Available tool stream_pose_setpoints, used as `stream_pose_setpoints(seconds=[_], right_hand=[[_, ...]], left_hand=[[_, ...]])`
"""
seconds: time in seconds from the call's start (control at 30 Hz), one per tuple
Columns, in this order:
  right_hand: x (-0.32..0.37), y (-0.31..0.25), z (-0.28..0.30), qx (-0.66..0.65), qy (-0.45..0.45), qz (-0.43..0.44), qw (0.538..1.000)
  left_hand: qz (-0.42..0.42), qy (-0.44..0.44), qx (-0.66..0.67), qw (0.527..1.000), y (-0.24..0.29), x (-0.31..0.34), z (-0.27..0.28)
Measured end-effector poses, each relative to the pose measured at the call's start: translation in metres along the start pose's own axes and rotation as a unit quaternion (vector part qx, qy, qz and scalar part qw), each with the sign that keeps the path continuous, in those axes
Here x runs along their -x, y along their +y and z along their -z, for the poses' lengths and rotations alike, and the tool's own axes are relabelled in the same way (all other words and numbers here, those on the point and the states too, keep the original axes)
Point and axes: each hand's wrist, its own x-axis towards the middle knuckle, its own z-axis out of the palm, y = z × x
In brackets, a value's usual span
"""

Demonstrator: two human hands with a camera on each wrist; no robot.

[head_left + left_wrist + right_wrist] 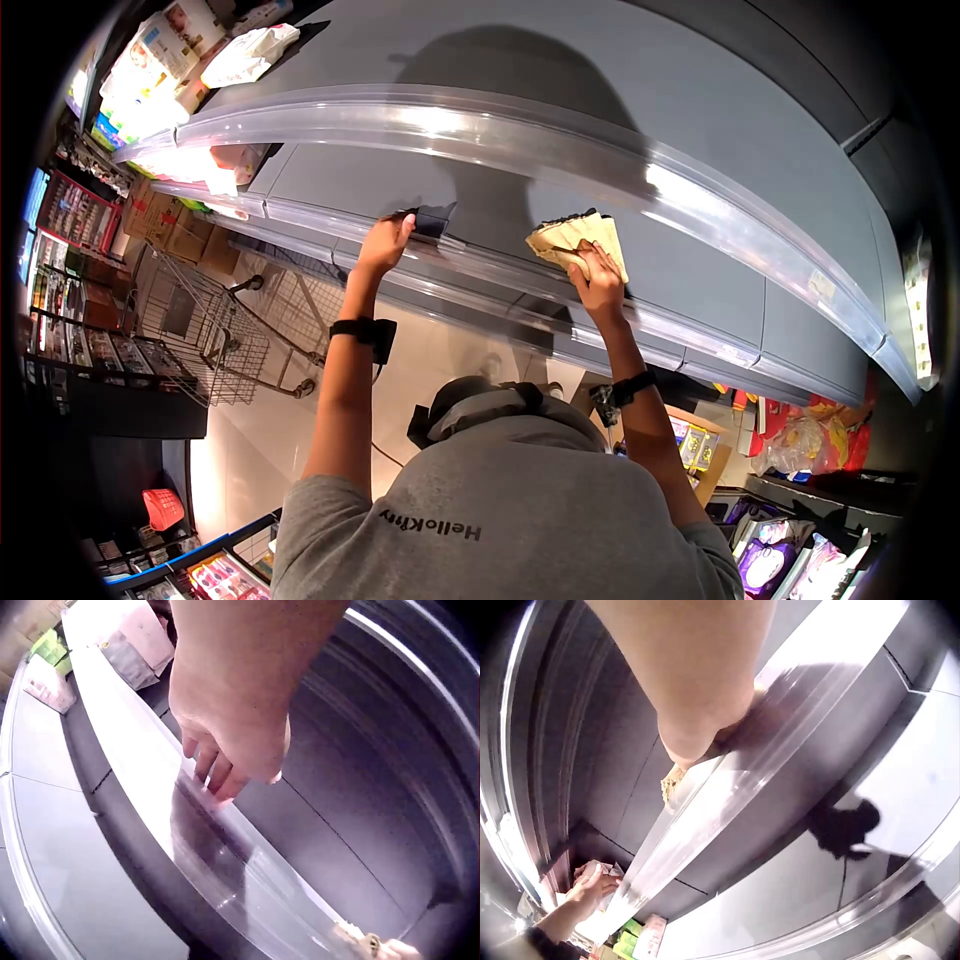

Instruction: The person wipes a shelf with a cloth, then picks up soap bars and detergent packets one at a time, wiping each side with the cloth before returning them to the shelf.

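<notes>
My right hand (pixel 600 282) grips a folded pale yellow cloth (pixel 572 236) over a grey shelf, beside its clear front strip (pixel 650 318). In the right wrist view a bit of the cloth (pixel 672 784) shows under the right hand (pixel 694 724), whose fingers are mostly hidden. Farther left, the left hand (pixel 384 244) is at the same strip, its fingertips touching the upper edge in the left wrist view, where the hand (pixel 232 742) shows slightly bent fingers. A dark patch lies beside it in the head view; whether shadow or object, I cannot tell.
Another shelf with a clear strip (pixel 480 125) curves above the hands. Packaged goods (pixel 160 70) stand at the far left end. A wire shopping cart (pixel 215 335) is on the floor at left. Bagged goods (pixel 810 440) sit at lower right.
</notes>
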Motion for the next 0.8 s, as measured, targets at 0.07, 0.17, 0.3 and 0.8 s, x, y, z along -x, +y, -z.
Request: stream_pose_setpoints(seconds=[0.07, 0.17, 0.3, 0.8], right_hand=[[0.0, -0.001, 0.0, 0.005, -0.001, 0.001, 1.0], [0.0, -0.002, 0.001, 0.009, -0.005, -0.004, 1.0], [0.001, -0.001, 0.0, 0.005, 0.005, -0.001, 1.0], [-0.003, 0.001, 0.005, -0.028, -0.019, 0.01, 0.999]], left_hand=[[-0.023, 0.035, 0.013, 0.999, -0.004, 0.002, 0.001], [-0.008, 0.044, -0.004, 0.999, -0.004, 0.001, 0.0], [-0.018, 0.055, -0.025, 0.998, -0.012, -0.003, -0.005], [-0.244, 0.108, 0.028, 0.963, 0.122, 0.005, -0.055]])
